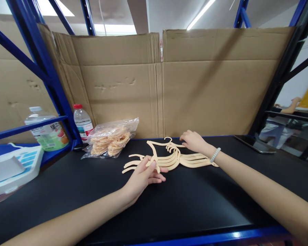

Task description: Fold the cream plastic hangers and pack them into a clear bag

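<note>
Head view. Hangers (169,159), cream plastic, are seen fanned in a flat stack at the middle of the black tabletop (184,201). Left hand (143,177) is laid at the stack's 8 o'clock end, thumb and fingers closed narrowly on one hanger arm. Right hand (193,141) is set at the stack's 2 o'clock side, fingers spread low and touching the hooks; whether anything is gripped cannot be told. A bead bracelet (215,154) is worn on that wrist.

Bag of rings (111,138), clear plastic, is noted at 10 o'clock, near the hangers but apart. Two bottles (82,121) stand further toward 9 o'clock by the blue rack post (53,82). Cardboard wall (195,85) closes the far edge at 12 o'clock. Bare black surface lies from 4 to 7 o'clock, down to the blue front rail (220,237). A dark tablet (254,143) lies at 3 o'clock.
</note>
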A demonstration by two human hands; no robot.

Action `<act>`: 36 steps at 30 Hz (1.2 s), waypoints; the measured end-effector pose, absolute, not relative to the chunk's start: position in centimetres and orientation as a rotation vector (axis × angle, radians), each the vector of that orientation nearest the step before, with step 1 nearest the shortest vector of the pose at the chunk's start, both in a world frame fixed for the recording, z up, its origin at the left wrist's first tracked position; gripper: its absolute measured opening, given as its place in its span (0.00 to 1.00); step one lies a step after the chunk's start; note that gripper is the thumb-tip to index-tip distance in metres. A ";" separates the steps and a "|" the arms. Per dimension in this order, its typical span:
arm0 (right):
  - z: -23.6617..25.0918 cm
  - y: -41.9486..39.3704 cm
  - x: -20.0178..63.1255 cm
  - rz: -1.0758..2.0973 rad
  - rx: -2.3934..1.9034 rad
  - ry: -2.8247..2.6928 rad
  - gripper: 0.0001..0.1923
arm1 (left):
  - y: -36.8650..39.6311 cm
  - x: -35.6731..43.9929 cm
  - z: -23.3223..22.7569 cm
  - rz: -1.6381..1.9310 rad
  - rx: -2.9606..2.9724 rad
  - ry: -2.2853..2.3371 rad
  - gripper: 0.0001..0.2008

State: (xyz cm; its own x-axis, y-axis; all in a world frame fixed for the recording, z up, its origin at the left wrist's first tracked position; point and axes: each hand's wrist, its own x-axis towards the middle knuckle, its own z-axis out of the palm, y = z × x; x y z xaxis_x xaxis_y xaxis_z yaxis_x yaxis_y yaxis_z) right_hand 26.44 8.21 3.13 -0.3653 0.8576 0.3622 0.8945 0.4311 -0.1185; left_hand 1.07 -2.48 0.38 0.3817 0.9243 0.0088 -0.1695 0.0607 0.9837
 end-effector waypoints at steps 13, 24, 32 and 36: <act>5.0 6.0 29.5 -0.178 -1.300 -2.221 0.02 | -2.0 0.5 1.6 1.138 1.045 0.633 0.11; 2.3 0.8 32.5 0.169 -1.003 -2.035 0.09 | -0.2 -0.8 2.8 1.320 0.985 0.693 0.10; 1.9 0.6 32.2 0.102 -0.955 -2.051 0.07 | -0.3 -0.9 2.7 1.144 1.070 0.587 0.09; 1.8 0.5 32.2 0.105 -0.964 -2.054 0.08 | -0.6 -0.7 2.7 1.092 1.009 0.607 0.09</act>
State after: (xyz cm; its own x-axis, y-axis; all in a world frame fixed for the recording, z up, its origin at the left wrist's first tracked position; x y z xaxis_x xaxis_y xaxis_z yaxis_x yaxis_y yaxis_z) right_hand 32.15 0.48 1.82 -0.3481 0.6668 0.6590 0.5959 0.7000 -0.3936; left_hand -0.69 -0.65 2.67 0.3732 0.9255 0.0641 -0.4338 0.1130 0.8939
